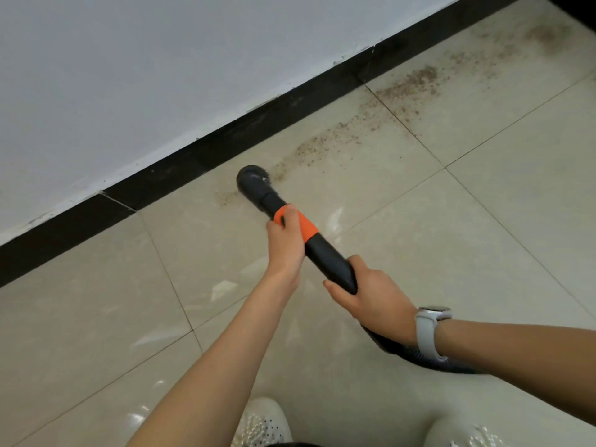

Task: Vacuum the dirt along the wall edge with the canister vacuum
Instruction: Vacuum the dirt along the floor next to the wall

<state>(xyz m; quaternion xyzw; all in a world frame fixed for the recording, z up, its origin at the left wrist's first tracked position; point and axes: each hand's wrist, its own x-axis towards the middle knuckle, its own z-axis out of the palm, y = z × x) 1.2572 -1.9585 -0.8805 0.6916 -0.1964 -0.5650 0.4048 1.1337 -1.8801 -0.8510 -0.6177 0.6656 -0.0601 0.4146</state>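
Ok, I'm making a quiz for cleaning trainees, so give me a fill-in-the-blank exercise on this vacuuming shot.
1. The left hand grips the wand on its ____ band.
2. The brush nozzle rests on the floor beside the ____ skirting.
3. The right hand's wrist carries a ____.
4. Most of the dirt trail lies to the ____ of the nozzle.

Missing words: orange; black; watch; right
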